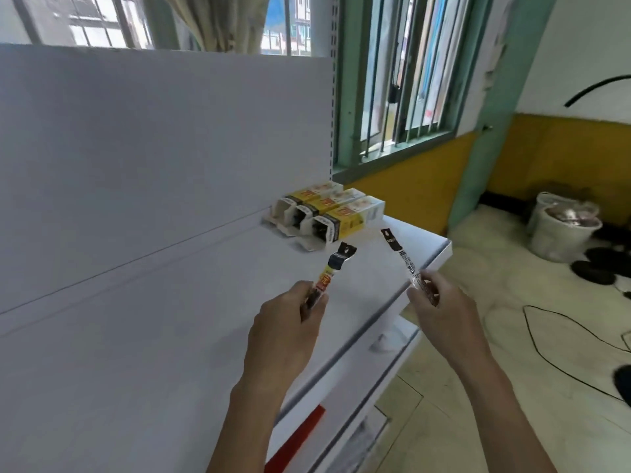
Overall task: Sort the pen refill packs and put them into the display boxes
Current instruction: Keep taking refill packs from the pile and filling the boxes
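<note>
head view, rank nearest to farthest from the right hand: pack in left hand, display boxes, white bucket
1. pack in left hand, just left of the right hand
2. display boxes, ahead on the shelf
3. white bucket, far right on the floor

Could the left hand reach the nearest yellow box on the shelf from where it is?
Probably yes: the left hand holds a refill pack just short of the nearest box, with only bare shelf between them.

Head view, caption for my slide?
Left hand and right hand each hold a plastic refill pack near three yellow display boxes on a white shelf.
</note>
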The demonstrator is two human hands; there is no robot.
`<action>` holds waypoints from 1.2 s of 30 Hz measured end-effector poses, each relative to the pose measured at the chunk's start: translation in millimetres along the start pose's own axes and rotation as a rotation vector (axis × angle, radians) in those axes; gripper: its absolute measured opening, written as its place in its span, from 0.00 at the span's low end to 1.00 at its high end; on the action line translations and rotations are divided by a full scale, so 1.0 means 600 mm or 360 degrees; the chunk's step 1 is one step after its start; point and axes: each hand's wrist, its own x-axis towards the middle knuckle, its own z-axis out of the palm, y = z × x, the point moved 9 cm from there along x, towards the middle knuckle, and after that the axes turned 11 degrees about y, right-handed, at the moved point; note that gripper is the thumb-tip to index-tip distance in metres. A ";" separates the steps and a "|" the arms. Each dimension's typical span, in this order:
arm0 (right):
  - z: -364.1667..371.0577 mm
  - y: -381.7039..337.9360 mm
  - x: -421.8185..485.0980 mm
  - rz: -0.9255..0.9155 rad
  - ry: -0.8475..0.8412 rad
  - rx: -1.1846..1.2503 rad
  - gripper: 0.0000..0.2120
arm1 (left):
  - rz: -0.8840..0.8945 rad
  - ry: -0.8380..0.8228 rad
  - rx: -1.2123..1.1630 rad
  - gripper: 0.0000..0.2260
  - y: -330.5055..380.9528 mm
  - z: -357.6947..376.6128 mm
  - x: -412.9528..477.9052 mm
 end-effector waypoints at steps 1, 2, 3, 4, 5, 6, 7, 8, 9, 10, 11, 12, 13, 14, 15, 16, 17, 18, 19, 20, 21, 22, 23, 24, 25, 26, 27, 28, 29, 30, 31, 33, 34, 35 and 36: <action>0.004 0.009 0.012 0.0011 -0.0011 0.0008 0.09 | -0.0006 -0.0001 0.0008 0.10 0.002 0.015 0.012; 0.011 0.017 0.026 0.0028 -0.0035 0.0017 0.09 | -0.0023 -0.0004 0.0017 0.13 0.003 0.030 0.024; 0.019 0.023 0.041 0.0039 -0.0067 0.0030 0.09 | -0.0042 -0.0002 0.0017 0.14 0.003 0.043 0.038; 0.029 0.027 0.058 0.0037 -0.0095 0.0043 0.09 | -0.0067 0.0004 0.0013 0.13 0.003 0.056 0.052; 0.040 0.027 0.079 0.0022 -0.0119 0.0046 0.09 | -0.0087 0.0016 0.0010 0.12 0.004 0.067 0.066; 0.051 0.024 0.099 0.0003 -0.0143 0.0041 0.09 | -0.0112 0.0031 0.0012 0.10 0.005 0.075 0.081; 0.063 0.021 0.118 -0.0007 -0.0176 0.0047 0.09 | -0.0135 0.0049 0.0018 0.09 0.007 0.082 0.096; 0.077 0.017 0.138 -0.0014 -0.0216 0.0064 0.08 | -0.0155 0.0062 0.0023 0.09 0.009 0.088 0.113; 0.091 0.011 0.158 -0.0033 -0.0262 0.0075 0.08 | -0.0170 0.0081 0.0037 0.08 0.010 0.093 0.130; 0.103 0.006 0.176 -0.0060 -0.0312 0.0062 0.08 | -0.0193 0.0091 0.0059 0.09 0.012 0.097 0.145; 0.114 0.003 0.193 -0.0091 -0.0351 0.0038 0.08 | -0.0206 0.0100 0.0064 0.10 0.014 0.102 0.160; 0.121 0.001 0.211 -0.0125 -0.0370 0.0018 0.08 | -0.0203 0.0105 0.0045 0.11 0.017 0.108 0.174; 0.126 0.001 0.227 -0.0153 -0.0373 -0.0003 0.08 | -0.0198 0.0106 0.0025 0.12 0.021 0.114 0.187; 0.131 0.002 0.243 -0.0180 -0.0368 -0.0032 0.09 | -0.0206 0.0107 0.0018 0.12 0.021 0.120 0.199; 0.137 0.004 0.256 -0.0200 -0.0370 -0.0062 0.09 | -0.0218 0.0112 0.0024 0.12 0.021 0.125 0.209; 0.145 0.004 0.268 -0.0218 -0.0383 -0.0081 0.09 | -0.0237 0.0116 0.0042 0.13 0.020 0.129 0.218; 0.154 0.004 0.279 -0.0231 -0.0408 -0.0085 0.09 | -0.0259 0.0125 0.0072 0.14 0.017 0.133 0.224; 0.165 0.002 0.290 -0.0256 -0.0430 -0.0069 0.09 | -0.0281 0.0144 0.0104 0.14 0.014 0.135 0.229; 0.174 -0.004 0.302 -0.0289 -0.0445 -0.0045 0.10 | -0.0303 0.0171 0.0133 0.13 0.010 0.136 0.235; 0.184 -0.012 0.315 -0.0332 -0.0452 -0.0020 0.10 | -0.0326 0.0205 0.0157 0.12 0.006 0.135 0.241; 0.194 -0.019 0.328 -0.0368 -0.0462 -0.0003 0.10 | -0.0356 0.0252 0.0185 0.12 0.002 0.132 0.245; 0.204 -0.027 0.341 -0.0414 -0.0480 0.0018 0.10 | -0.0389 0.0309 0.0225 0.13 -0.003 0.128 0.249; 0.214 -0.034 0.354 -0.0457 -0.0515 0.0049 0.11 | -0.0424 0.0369 0.0275 0.15 -0.007 0.124 0.251; 0.224 -0.042 0.365 -0.0506 -0.0570 0.0097 0.11 | -0.0457 0.0430 0.0312 0.15 -0.011 0.120 0.253; 0.235 -0.047 0.372 -0.0550 -0.0662 0.0128 0.11 | -0.0483 0.0500 0.0338 0.15 -0.013 0.117 0.255; 0.246 -0.051 0.378 -0.0606 -0.0770 0.0094 0.11 | -0.0508 0.0579 0.0352 0.14 -0.012 0.113 0.256; 0.256 -0.052 0.383 -0.0692 -0.0860 -0.0011 0.18 | -0.0525 0.0658 0.0348 0.13 -0.010 0.111 0.258; 0.265 -0.050 0.387 -0.0796 -0.0931 -0.0139 0.27 | -0.0527 0.0724 0.0332 0.12 -0.006 0.112 0.261; 0.274 -0.049 0.393 -0.0914 -0.0975 -0.0254 0.32 | -0.0521 0.0776 0.0319 0.13 -0.003 0.116 0.264; 0.282 -0.052 0.395 -0.1039 -0.1012 -0.0310 0.34 | -0.0521 0.0810 0.0307 0.14 0.001 0.122 0.266; 0.293 -0.051 0.396 -0.1140 -0.1058 -0.0326 0.35 | -0.0531 0.0824 0.0299 0.13 0.004 0.130 0.267; 0.313 -0.044 0.393 -0.1294 -0.1137 -0.0319 0.33 | -0.0571 0.0799 0.0302 0.11 0.004 0.151 0.265; 0.320 -0.041 0.391 -0.1348 -0.1154 -0.0319 0.32 | -0.0583 0.0771 0.0347 0.11 0.004 0.162 0.264; 0.326 -0.038 0.392 -0.1373 -0.1162 -0.0317 0.31 | -0.0593 0.0742 0.0416 0.12 0.003 0.171 0.261; 0.328 -0.037 0.393 -0.1384 -0.1174 -0.0311 0.31 | -0.0607 0.0731 0.0472 0.12 0.000 0.178 0.257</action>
